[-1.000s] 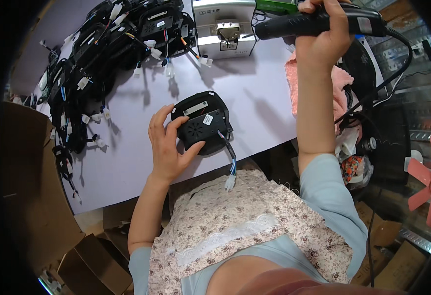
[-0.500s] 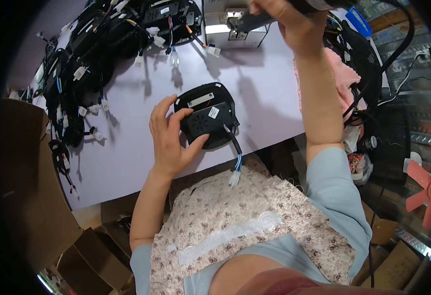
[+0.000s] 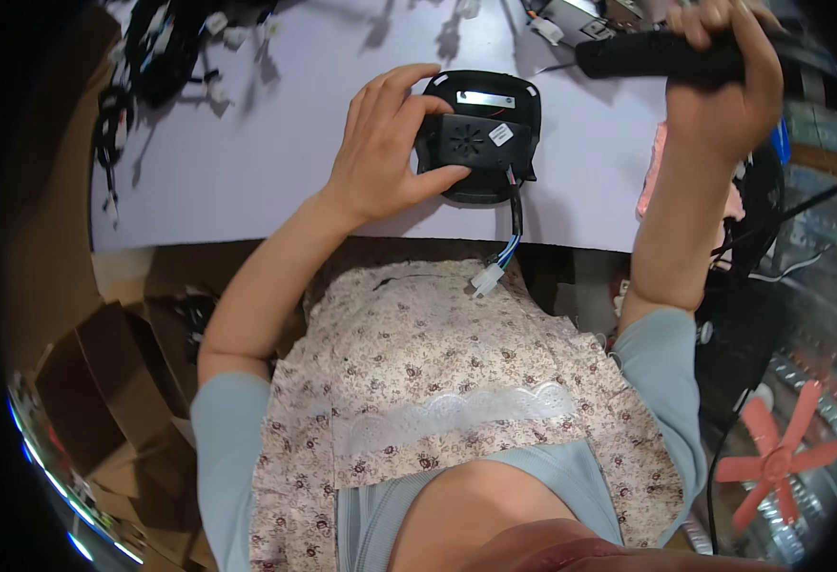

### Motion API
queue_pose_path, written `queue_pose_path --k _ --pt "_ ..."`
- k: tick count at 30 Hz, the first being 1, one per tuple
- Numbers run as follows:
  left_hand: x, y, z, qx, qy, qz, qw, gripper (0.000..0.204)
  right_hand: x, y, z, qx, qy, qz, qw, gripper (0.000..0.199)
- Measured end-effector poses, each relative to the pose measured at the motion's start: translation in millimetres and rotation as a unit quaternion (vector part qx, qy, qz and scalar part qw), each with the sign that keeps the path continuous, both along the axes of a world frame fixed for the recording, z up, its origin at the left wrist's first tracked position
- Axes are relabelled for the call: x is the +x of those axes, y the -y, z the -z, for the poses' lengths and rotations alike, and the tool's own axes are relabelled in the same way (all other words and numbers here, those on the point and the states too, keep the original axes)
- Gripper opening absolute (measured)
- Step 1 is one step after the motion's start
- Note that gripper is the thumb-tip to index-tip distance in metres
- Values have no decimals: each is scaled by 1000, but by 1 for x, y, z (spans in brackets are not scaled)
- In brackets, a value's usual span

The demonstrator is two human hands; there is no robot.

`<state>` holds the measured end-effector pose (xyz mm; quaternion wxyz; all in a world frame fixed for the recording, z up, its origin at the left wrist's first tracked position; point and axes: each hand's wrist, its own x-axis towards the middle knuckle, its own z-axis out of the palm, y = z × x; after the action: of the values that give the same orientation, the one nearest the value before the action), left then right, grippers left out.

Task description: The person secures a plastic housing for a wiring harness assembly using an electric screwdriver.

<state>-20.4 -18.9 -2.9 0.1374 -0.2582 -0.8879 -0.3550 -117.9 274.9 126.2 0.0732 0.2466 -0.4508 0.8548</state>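
Observation:
A black plastic housing [image 3: 480, 143] with round vent slots, a metal strip and a white label lies at the table's front part. My left hand [image 3: 380, 143] is closed around its left side, thumb on the near part and fingers at the far edge. From the housing a sleeved cable hangs over the table edge, ending in a white connector [image 3: 487, 279]. Up at the right, my right hand [image 3: 728, 105] grips a black corded electric screwdriver [image 3: 647, 57]. It is held sideways, its thin bit pointing left, beyond the housing's far right corner and apart from it.
A small metal box [image 3: 576, 21] stands at the back, behind the screwdriver. Black units with wires and white connectors [image 3: 161, 48] are heaped at the far left. A pink cloth [image 3: 652, 176] lies by my right forearm. Cardboard boxes [image 3: 113, 381] stand lower left, a pink fan [image 3: 776, 462] lower right.
The screwdriver has come away from the metal box, and its bit is now nearer the housing. My left hand keeps its grip on the housing. The whole view has shifted.

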Motion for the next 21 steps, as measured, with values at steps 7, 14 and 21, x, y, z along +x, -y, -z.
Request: queue_pose_path --k 7,14,21 --pt "2 2 6 -13 12 6 1000 61 59 97 8 65 -37 -49 996 17" --pt "1 -4 3 14 18 2 1000 57 59 110 17 136 19 -12 990 21" --pt "3 -4 4 9 7 2 1000 56 62 112 16 127 41 -16 991 20"
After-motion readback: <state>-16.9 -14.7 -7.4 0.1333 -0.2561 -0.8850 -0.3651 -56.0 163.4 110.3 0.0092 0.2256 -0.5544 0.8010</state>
